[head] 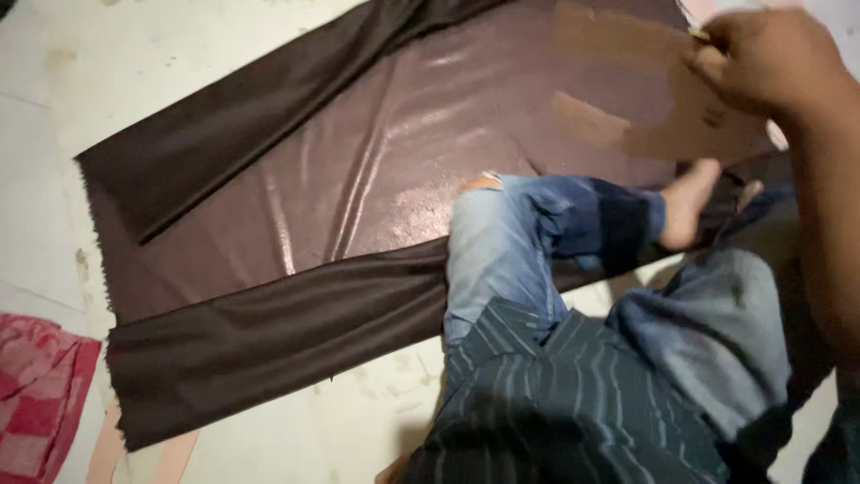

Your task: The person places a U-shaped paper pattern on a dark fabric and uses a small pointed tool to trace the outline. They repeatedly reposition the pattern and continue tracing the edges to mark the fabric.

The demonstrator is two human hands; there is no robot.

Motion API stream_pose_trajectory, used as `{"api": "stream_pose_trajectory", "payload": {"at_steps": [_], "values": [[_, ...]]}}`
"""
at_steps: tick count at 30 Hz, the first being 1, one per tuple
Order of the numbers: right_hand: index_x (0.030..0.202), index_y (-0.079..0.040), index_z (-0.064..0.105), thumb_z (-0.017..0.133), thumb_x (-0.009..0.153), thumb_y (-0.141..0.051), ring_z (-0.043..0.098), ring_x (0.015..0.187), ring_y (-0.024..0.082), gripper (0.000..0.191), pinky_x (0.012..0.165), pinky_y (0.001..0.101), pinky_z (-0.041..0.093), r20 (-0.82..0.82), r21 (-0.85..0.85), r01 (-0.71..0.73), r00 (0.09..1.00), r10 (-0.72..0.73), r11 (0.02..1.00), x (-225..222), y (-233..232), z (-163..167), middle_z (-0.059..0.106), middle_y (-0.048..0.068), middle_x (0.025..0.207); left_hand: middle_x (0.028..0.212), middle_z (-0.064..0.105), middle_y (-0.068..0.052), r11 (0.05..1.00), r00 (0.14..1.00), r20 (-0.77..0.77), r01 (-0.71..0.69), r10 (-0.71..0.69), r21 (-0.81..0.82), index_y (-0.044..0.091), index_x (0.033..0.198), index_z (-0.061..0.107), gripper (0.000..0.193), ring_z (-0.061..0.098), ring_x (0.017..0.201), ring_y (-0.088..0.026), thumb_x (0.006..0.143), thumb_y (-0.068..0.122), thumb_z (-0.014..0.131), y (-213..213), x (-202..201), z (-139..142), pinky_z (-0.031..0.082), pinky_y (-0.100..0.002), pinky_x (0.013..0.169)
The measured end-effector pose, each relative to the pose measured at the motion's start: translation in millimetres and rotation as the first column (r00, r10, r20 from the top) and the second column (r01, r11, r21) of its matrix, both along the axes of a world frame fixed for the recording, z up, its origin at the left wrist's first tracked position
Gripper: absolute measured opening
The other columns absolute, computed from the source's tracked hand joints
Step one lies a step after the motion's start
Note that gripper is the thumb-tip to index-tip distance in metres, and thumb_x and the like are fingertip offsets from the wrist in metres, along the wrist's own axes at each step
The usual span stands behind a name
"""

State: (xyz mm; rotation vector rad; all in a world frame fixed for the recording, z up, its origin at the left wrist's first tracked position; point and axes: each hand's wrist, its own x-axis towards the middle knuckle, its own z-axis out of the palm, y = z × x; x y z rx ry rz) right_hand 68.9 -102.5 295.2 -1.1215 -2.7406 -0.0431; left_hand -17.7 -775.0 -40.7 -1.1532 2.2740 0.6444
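A large sheet of dark brown glossy fabric lies spread on the pale floor, its long edges folded over to show the matte side. A brown cardboard pattern piece rests on its upper right part. My right hand sits on the pattern's right edge, fingers closed around a small pale piece whose tip pokes out at the pattern. My left hand is out of view. I sit on the floor with a jeans-clad knee and a bare foot on the fabric's near edge.
A red and pink checked cloth lies at the lower left. Pale pink strips stick out beside the fabric's bottom corner. White, scuffed floor surrounds the fabric. My striped dark shirt fills the lower middle.
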Motion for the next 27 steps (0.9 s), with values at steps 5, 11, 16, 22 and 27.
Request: {"api": "stream_pose_trajectory", "payload": {"at_steps": [5,11,16,22,27], "values": [[0.120,-0.013,0.079,0.072,0.101,-0.034,0.071,0.081,0.033,0.029,0.075,0.0461,0.056,0.028,0.024,-0.061,0.998,0.060,0.998,-9,-12,10,0.076,0.014,0.093,0.159,0.025,-0.029,0.999,1.000,-0.006,0.026,-0.026,0.021,-0.004,0.156,0.029,0.067,0.029,0.146,-0.044,0.107,0.034,0.056,6,-14,-6,0.028,-0.054,0.121],[0.120,-0.008,0.078,0.074,0.105,-0.029,0.072,0.074,0.029,0.027,0.071,0.0441,0.058,0.217,0.076,-0.186,0.962,0.165,0.980,-58,-3,-15,0.077,0.014,0.095,0.158,0.027,-0.029,0.999,1.000,0.008,0.024,-0.025,0.024,-0.005,0.155,0.031,0.066,0.031,0.145,-0.044,0.107,0.032,0.058,-17,-15,-13,0.028,-0.053,0.121],[0.122,-0.005,0.075,0.074,0.103,-0.025,0.070,0.080,0.030,0.028,0.069,0.0451,0.055,-0.007,-0.154,-0.305,0.952,0.308,0.940,-101,21,-47,0.076,0.018,0.102,0.157,0.029,-0.030,1.000,1.000,0.015,-0.002,0.002,0.009,-0.006,0.154,0.032,0.065,0.033,0.144,-0.044,0.107,0.030,0.060,-32,-34,-13,0.029,-0.052,0.121],[0.098,-0.004,0.071,0.076,0.091,-0.011,0.070,0.073,0.017,0.012,0.066,0.0317,0.059,-0.315,-0.870,-0.144,0.898,-0.307,0.472,-119,-12,-176,0.074,0.011,0.086,0.156,0.032,-0.031,0.995,0.996,0.041,-0.078,0.081,-0.066,-0.008,0.154,0.034,0.064,0.035,0.143,-0.043,0.108,0.028,0.061,-30,-2,-16,0.030,-0.051,0.121],[0.087,0.006,0.069,0.078,0.090,-0.006,0.063,0.063,0.014,0.015,0.057,0.0302,0.050,-0.299,-0.909,-0.144,0.878,-0.373,0.391,-145,-45,-275,0.070,0.010,0.075,0.155,0.033,-0.031,0.973,0.986,0.062,-0.144,0.157,-0.182,-0.009,0.153,0.035,0.063,0.037,0.142,-0.043,0.108,0.026,0.063,-41,33,-21,0.031,-0.051,0.121]]}}
